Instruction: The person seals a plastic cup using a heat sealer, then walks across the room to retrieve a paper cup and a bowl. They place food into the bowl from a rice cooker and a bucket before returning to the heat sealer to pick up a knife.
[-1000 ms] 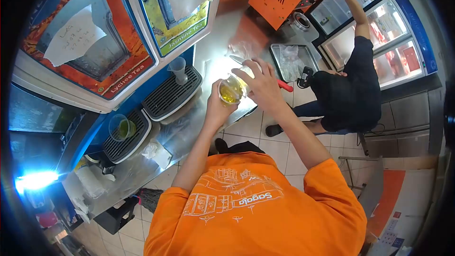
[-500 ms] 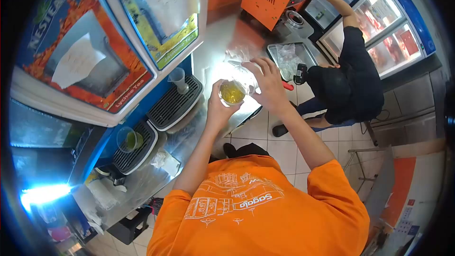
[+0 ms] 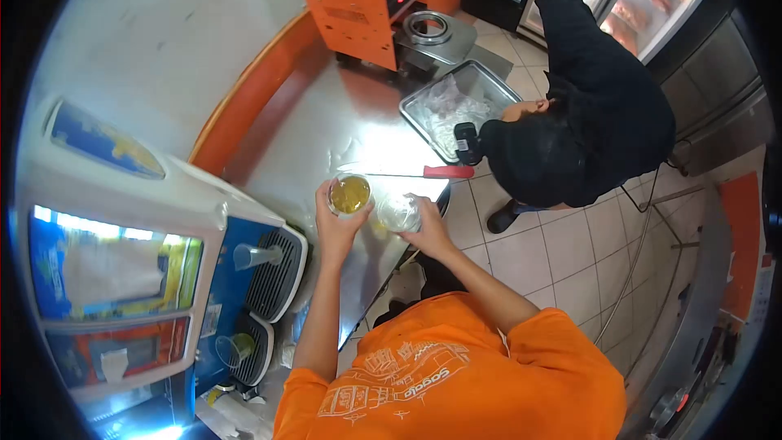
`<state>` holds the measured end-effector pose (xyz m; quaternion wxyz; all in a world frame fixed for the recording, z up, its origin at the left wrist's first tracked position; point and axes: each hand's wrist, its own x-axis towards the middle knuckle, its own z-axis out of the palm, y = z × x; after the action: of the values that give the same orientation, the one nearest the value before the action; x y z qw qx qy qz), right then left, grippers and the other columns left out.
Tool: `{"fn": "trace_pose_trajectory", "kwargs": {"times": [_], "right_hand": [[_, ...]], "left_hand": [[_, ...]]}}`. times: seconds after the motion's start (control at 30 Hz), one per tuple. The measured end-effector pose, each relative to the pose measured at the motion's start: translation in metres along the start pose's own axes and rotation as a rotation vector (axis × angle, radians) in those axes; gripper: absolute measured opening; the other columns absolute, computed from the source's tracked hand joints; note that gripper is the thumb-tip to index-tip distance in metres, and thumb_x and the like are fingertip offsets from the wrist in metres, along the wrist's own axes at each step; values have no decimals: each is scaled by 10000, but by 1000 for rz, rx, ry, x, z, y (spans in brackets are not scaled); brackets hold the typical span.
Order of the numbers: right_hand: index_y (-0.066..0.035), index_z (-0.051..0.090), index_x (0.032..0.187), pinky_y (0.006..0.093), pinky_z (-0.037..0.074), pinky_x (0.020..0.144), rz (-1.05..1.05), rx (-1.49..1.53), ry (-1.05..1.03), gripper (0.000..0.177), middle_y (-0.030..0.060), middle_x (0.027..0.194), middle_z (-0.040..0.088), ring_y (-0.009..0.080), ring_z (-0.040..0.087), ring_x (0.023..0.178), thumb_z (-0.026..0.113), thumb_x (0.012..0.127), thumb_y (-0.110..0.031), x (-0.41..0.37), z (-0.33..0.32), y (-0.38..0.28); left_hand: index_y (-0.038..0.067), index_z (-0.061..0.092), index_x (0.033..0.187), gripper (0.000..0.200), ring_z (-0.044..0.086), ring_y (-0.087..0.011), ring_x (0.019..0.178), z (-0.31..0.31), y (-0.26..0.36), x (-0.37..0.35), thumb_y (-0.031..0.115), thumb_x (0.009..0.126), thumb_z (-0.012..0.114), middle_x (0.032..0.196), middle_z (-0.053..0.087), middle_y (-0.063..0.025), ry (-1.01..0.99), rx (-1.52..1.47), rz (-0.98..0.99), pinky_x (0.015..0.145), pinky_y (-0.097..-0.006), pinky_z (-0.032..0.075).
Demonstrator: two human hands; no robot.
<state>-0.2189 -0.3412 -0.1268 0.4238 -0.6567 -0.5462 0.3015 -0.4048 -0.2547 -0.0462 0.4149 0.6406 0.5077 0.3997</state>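
The left hand curls its fingers round a clear cup of yellow tea, held upright over the steel counter, mouth up, long axis vertical. Just beside it the right hand grips a second clear cup, possibly holding ice. Beyond lies a red-handled knife, blade pointing left

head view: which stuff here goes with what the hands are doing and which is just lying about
In hand:
left hand holds the cup of yellow tea
right hand holds the clear plastic cup

Lying about:
red-handled knife
metal tray
empty cup on the dispenser grille
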Motion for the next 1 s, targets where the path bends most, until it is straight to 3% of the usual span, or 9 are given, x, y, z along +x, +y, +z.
{"fn": "trace_pose_trajectory", "kwargs": {"times": [0.1, 0.37, 0.5, 0.67, 0.77, 0.87, 0.93, 1.0], "right_hand": [[-43, 459, 1371, 432, 406, 1044, -133, -23, -35, 817, 171, 1308, 507, 379, 483, 1202, 815, 639, -118, 4, 6, 17], [-79, 461, 1386, 428, 393, 1064, -125, -21, -260, 782, 111, 1359, 499, 329, 467, 1250, 804, 685, -120, 31, -10, 14], [-93, 460, 1389, 418, 393, 1069, -156, -27, -310, 776, 100, 1365, 499, 324, 465, 1251, 807, 695, -131, 36, -12, 19], [-95, 464, 1382, 417, 406, 1054, -164, -32, -312, 759, 94, 1351, 504, 311, 473, 1240, 803, 703, -125, 38, -12, 22], [-96, 466, 1377, 421, 412, 1041, -126, -1, -337, 750, 93, 1330, 512, 309, 487, 1216, 805, 709, -129, 39, -8, 26], [-92, 472, 1363, 424, 414, 1032, -151, 21, -312, 732, 92, 1300, 519, 309, 495, 1196, 810, 715, -145, 41, -7, 32], [-89, 482, 1357, 429, 398, 1063, -145, 40, -392, 724, 114, 1326, 504, 324, 479, 1238, 801, 708, -125, 42, -8, 35], [-89, 482, 1350, 431, 405, 1050, -132, 53, -346, 722, 117, 1307, 507, 328, 486, 1226, 801, 704, -117, 41, -5, 39]], "left_hand": [[-18, 404, 1356, 807, 493, -249, 1276, 43, -18, 55, 99, 707, 868, 1345, 506, -151, -15, -59, 118, 1090, -380, 397], [-11, 411, 1361, 814, 506, -233, 1267, 110, -50, 162, 108, 706, 879, 1330, 526, -146, -144, 125, 105, 1077, -353, 407], [-10, 418, 1349, 799, 526, -232, 1247, 118, -59, 171, 110, 707, 879, 1320, 534, -149, -135, 108, -1, 1071, -348, 412], [0, 449, 1310, 770, 574, -251, 1205, 126, -69, 170, 115, 688, 889, 1296, 574, -163, -118, 99, 57, 1017, -361, 465], [-3, 413, 1359, 793, 557, -244, 1226, 126, -66, 170, 82, 717, 870, 1320, 555, -163, -189, 3, 25, 1035, -367, 452], [4, 277, 1476, 895, 544, -248, 1234, 112, -41, 165, -5, 743, 790, 1330, 527, -159, -352, -51, -108, 1051, -353, 438], [13, 348, 1464, 794, 571, -318, 1209, 94, -34, 169, -123, 736, 634, 1278, 557, -227, -113, 560, 353, 975, -390, 490], [48, 410, 1451, 763, 625, -336, 1081, 83, -10, 195, -128, 722, 550, 1171, 615, -223, -29, 686, 333, 860, -416, 519]]}}
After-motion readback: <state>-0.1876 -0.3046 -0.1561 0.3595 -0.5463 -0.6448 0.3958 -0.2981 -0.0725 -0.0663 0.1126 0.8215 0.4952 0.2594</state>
